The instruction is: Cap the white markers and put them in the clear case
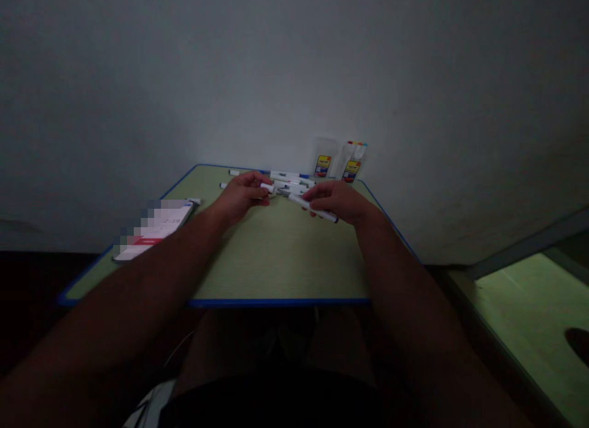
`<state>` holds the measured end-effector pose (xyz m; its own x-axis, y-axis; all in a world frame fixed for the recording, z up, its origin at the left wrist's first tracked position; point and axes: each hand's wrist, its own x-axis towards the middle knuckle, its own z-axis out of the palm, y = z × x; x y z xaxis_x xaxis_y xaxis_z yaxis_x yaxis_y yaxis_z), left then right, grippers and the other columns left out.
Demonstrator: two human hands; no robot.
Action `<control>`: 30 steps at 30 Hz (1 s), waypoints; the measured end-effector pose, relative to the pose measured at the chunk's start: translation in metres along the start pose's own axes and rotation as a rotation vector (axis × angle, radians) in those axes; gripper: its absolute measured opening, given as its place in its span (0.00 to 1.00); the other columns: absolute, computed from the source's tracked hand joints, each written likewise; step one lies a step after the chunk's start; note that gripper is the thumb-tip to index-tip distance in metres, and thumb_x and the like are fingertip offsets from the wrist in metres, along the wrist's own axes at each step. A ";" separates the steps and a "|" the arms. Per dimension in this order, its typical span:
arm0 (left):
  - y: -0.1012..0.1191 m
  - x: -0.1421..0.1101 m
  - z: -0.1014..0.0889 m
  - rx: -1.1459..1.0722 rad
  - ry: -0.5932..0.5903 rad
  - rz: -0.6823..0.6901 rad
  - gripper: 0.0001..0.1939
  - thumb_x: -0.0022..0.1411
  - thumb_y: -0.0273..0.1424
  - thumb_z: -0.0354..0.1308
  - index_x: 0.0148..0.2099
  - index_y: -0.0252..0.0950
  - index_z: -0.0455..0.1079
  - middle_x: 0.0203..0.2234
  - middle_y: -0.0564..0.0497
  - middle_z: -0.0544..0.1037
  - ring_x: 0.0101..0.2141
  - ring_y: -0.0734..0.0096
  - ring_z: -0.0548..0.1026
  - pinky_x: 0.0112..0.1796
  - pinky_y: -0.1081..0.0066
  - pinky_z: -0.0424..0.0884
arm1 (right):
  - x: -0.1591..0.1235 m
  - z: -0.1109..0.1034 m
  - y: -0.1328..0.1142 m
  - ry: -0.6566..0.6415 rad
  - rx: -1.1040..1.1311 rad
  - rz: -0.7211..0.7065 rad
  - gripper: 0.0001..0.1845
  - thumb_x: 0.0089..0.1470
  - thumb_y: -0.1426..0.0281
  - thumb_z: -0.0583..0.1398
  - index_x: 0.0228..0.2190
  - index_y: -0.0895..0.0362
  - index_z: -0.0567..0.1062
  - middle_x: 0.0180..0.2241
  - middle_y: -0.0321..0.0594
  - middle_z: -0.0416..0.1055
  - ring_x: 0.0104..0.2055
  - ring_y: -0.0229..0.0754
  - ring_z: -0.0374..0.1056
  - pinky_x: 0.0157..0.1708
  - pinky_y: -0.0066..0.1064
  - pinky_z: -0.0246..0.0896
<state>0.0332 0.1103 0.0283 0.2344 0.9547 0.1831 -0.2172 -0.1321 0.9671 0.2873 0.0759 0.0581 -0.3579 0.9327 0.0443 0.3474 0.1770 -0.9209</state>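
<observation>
My right hand is closed around a white marker, whose dark tip end points left toward my other hand. Between the fingers of my left hand is a white marker cap, held a short way from that tip. Behind both hands several white markers with coloured ends lie at the far side of the table, partly covered by my fingers.
A clear plastic case and a second case holding several markers stand against the wall at the back. A lit tablet lies on the left side of the blue-edged table.
</observation>
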 end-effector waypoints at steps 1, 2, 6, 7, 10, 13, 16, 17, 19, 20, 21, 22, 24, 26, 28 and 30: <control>-0.001 0.000 0.000 0.009 -0.007 0.005 0.10 0.45 0.20 0.65 0.32 0.34 0.75 0.23 0.53 0.76 0.23 0.75 0.72 0.27 0.71 0.73 | 0.000 0.000 0.000 -0.003 -0.008 0.003 0.14 0.42 0.73 0.66 0.36 0.57 0.81 0.28 0.40 0.78 0.28 0.38 0.71 0.31 0.29 0.66; -0.001 -0.001 0.000 0.018 -0.015 0.007 0.10 0.45 0.20 0.66 0.32 0.35 0.75 0.23 0.53 0.76 0.23 0.75 0.72 0.27 0.72 0.73 | 0.000 0.001 0.000 -0.008 -0.012 0.006 0.14 0.43 0.73 0.66 0.36 0.57 0.81 0.28 0.40 0.78 0.28 0.37 0.71 0.30 0.29 0.66; -0.003 -0.001 0.000 0.054 -0.047 0.017 0.10 0.46 0.20 0.66 0.33 0.35 0.75 0.23 0.53 0.75 0.24 0.75 0.72 0.29 0.71 0.73 | 0.001 0.002 0.001 -0.013 -0.014 0.019 0.14 0.43 0.73 0.67 0.36 0.57 0.81 0.27 0.39 0.78 0.28 0.37 0.70 0.29 0.28 0.65; -0.004 -0.001 0.000 0.063 -0.054 0.021 0.10 0.46 0.20 0.66 0.33 0.35 0.75 0.22 0.53 0.75 0.24 0.74 0.72 0.29 0.70 0.73 | 0.001 0.003 0.000 -0.011 -0.019 0.024 0.14 0.43 0.73 0.66 0.37 0.57 0.81 0.28 0.40 0.78 0.28 0.37 0.70 0.29 0.28 0.65; -0.005 0.000 0.000 0.086 -0.071 0.030 0.10 0.46 0.20 0.67 0.34 0.35 0.75 0.22 0.53 0.75 0.24 0.74 0.72 0.30 0.69 0.73 | 0.000 0.004 -0.001 -0.004 -0.039 0.036 0.14 0.43 0.74 0.66 0.37 0.58 0.81 0.28 0.40 0.78 0.28 0.37 0.70 0.30 0.29 0.65; -0.006 0.000 0.000 0.097 -0.076 0.034 0.11 0.46 0.21 0.67 0.34 0.34 0.75 0.22 0.53 0.75 0.24 0.73 0.73 0.30 0.69 0.73 | 0.000 0.005 -0.001 0.000 -0.041 0.040 0.14 0.43 0.74 0.67 0.36 0.58 0.82 0.28 0.41 0.78 0.28 0.37 0.70 0.31 0.29 0.65; -0.005 -0.001 0.001 0.109 -0.068 0.042 0.11 0.45 0.21 0.68 0.34 0.34 0.75 0.21 0.53 0.75 0.24 0.73 0.73 0.30 0.69 0.73 | 0.001 0.005 0.001 0.002 -0.025 0.028 0.13 0.42 0.74 0.67 0.35 0.57 0.82 0.27 0.39 0.78 0.27 0.38 0.70 0.29 0.28 0.64; -0.005 -0.001 0.001 0.115 -0.065 0.041 0.11 0.45 0.22 0.68 0.34 0.34 0.75 0.21 0.53 0.75 0.24 0.73 0.73 0.30 0.69 0.73 | 0.002 0.005 0.002 0.004 -0.022 0.025 0.13 0.42 0.74 0.67 0.35 0.56 0.82 0.26 0.39 0.78 0.27 0.38 0.70 0.29 0.28 0.64; -0.004 -0.001 0.002 0.124 -0.060 0.036 0.12 0.44 0.22 0.69 0.34 0.34 0.75 0.21 0.53 0.75 0.24 0.73 0.73 0.30 0.69 0.72 | 0.002 0.005 0.002 0.012 -0.022 0.024 0.13 0.42 0.74 0.67 0.34 0.56 0.82 0.26 0.38 0.78 0.27 0.37 0.70 0.29 0.28 0.64; -0.004 -0.002 0.002 0.126 -0.060 0.034 0.12 0.44 0.22 0.69 0.34 0.34 0.75 0.21 0.53 0.75 0.24 0.73 0.73 0.30 0.69 0.72 | 0.002 0.006 0.002 0.014 -0.022 0.025 0.12 0.42 0.74 0.67 0.34 0.56 0.82 0.26 0.38 0.78 0.27 0.37 0.70 0.29 0.28 0.65; -0.004 -0.002 0.002 0.126 -0.060 0.034 0.12 0.44 0.22 0.69 0.34 0.34 0.75 0.21 0.53 0.75 0.24 0.73 0.73 0.30 0.69 0.72 | 0.002 0.006 0.002 0.016 -0.022 0.025 0.12 0.42 0.75 0.67 0.34 0.56 0.82 0.26 0.38 0.78 0.27 0.37 0.70 0.29 0.29 0.65; -0.005 -0.001 0.002 0.125 -0.060 0.036 0.12 0.44 0.21 0.69 0.34 0.34 0.75 0.21 0.53 0.75 0.24 0.73 0.73 0.30 0.69 0.72 | 0.002 0.006 0.002 0.015 -0.024 0.024 0.12 0.42 0.75 0.67 0.34 0.56 0.82 0.26 0.38 0.78 0.27 0.37 0.70 0.30 0.29 0.65; -0.006 -0.001 0.002 0.124 -0.058 0.042 0.12 0.44 0.21 0.68 0.34 0.34 0.75 0.22 0.53 0.75 0.24 0.73 0.73 0.30 0.69 0.73 | 0.002 0.006 0.002 0.014 -0.033 0.022 0.13 0.42 0.74 0.67 0.34 0.56 0.82 0.27 0.39 0.78 0.28 0.37 0.70 0.31 0.29 0.66; -0.007 -0.001 0.001 0.127 -0.058 0.046 0.12 0.44 0.20 0.68 0.34 0.35 0.75 0.22 0.53 0.75 0.25 0.73 0.73 0.31 0.69 0.73 | 0.002 0.006 0.003 0.014 -0.053 0.020 0.14 0.42 0.74 0.67 0.35 0.56 0.82 0.27 0.39 0.78 0.28 0.38 0.70 0.31 0.30 0.66; -0.007 0.000 0.001 0.130 -0.058 0.046 0.12 0.44 0.20 0.68 0.34 0.34 0.75 0.23 0.53 0.75 0.25 0.73 0.73 0.31 0.68 0.73 | 0.003 0.006 0.004 0.020 -0.064 0.016 0.14 0.42 0.73 0.67 0.36 0.55 0.83 0.27 0.39 0.78 0.28 0.38 0.70 0.30 0.30 0.65; -0.008 0.000 0.001 0.130 -0.061 0.046 0.13 0.44 0.20 0.69 0.34 0.34 0.75 0.23 0.52 0.76 0.25 0.73 0.73 0.31 0.68 0.73 | 0.003 0.006 0.005 0.022 -0.065 0.013 0.14 0.42 0.73 0.67 0.35 0.55 0.83 0.27 0.39 0.78 0.27 0.38 0.70 0.29 0.30 0.65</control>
<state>0.0355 0.1113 0.0208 0.2852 0.9295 0.2339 -0.1052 -0.2122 0.9715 0.2828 0.0779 0.0516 -0.3342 0.9416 0.0414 0.4082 0.1842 -0.8941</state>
